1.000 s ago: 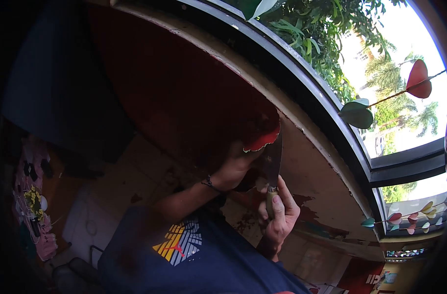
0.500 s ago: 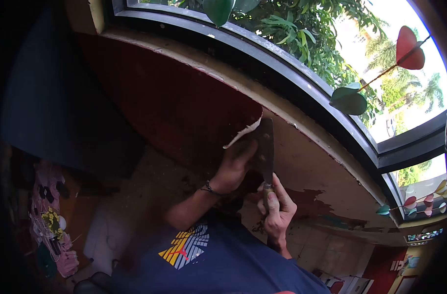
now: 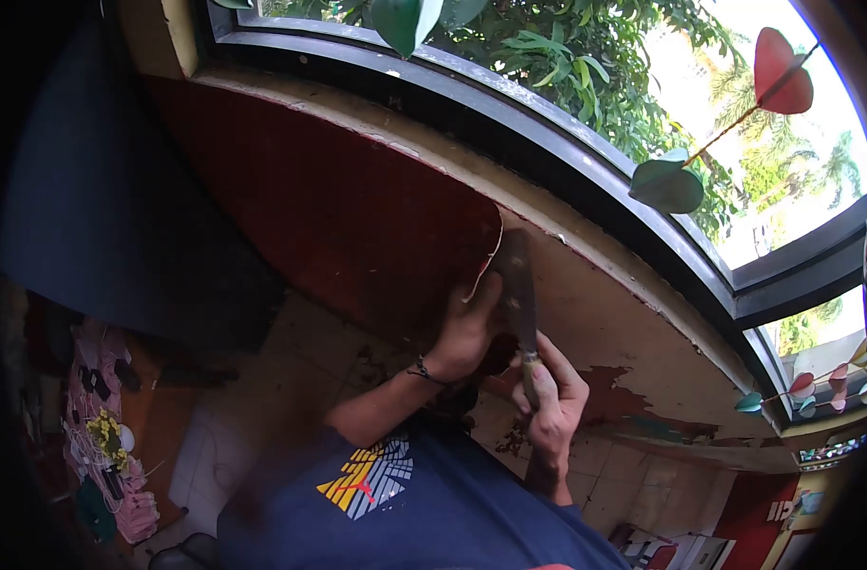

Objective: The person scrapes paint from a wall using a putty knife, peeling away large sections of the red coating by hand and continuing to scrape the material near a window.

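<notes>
Scraper (image 3: pixel 519 294) is mid-scene, blade pointing up and away from the wearer, handle on the near side. Blade tip is by the edge of the red paint layer (image 3: pixel 329 190), just right of it; can't tell if the metal is under the edge or only beside it. That edge shows as a thin pale curled line, running down from the sill toward the left hand. Right hand (image 3: pixel 552 408) is wrapped round the handle, index finger stretched along it toward the blade. Left hand (image 3: pixel 464 332) is left of the blade, fingers at the lower end of the curled edge; grip is in shadow, can't tell whether it pinches the paint or only rests there. Hands are near each other, not joined. Dark bracelet (image 3: pixel 421 370) on the left wrist. Right of the blade: pale bare wall surface (image 3: pixel 604 294), with ragged red and green paint remnants (image 3: pixel 642 418) lower down. Beyond the wall: chipped sill (image 3: pixel 405 142), then dark window frame (image 3: pixel 547 133), foliage (image 3: pixel 585 85) outside. Heart-shaped decorations (image 3: pixel 666 185) hang on string at far right. Near side: navy shirt (image 3: pixel 433 503) with yellow and grey print. Left: pink cloth (image 3: pixel 134 513) and yellow flowers (image 3: pixel 105 432) on a brown table (image 3: pixel 153 418)
</notes>
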`<state>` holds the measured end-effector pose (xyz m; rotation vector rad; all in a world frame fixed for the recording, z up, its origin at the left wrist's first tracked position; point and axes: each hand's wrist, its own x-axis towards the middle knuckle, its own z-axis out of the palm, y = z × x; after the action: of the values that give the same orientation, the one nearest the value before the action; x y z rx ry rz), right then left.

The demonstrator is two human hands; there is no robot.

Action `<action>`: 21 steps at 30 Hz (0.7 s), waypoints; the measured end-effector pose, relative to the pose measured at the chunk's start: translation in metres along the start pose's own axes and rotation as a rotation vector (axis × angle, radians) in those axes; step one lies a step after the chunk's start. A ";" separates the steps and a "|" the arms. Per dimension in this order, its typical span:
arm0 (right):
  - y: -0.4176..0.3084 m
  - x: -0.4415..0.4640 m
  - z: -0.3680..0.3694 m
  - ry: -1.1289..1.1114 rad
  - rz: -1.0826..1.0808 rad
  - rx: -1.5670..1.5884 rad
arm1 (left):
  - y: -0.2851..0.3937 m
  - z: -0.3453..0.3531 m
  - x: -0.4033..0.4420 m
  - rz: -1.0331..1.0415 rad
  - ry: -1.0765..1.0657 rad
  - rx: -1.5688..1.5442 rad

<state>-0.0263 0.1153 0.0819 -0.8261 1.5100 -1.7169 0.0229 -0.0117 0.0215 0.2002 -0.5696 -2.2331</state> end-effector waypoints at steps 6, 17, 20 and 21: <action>-0.001 -0.016 0.007 0.005 -0.088 -0.007 | 0.015 0.010 -0.004 -0.058 -0.013 0.137; 0.010 -0.003 0.011 -0.001 -0.133 0.008 | 0.023 0.009 0.004 0.120 0.019 0.187; 0.015 0.004 0.011 -0.021 -0.175 -0.023 | 0.031 0.008 0.004 0.133 -0.072 0.240; 0.016 0.002 0.010 -0.023 -0.176 -0.020 | 0.032 0.008 0.002 0.106 -0.095 0.225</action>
<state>-0.0180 0.1071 0.0675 -1.0120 1.4782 -1.8142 0.0408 -0.0291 0.0436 0.1750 -0.8641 -2.0824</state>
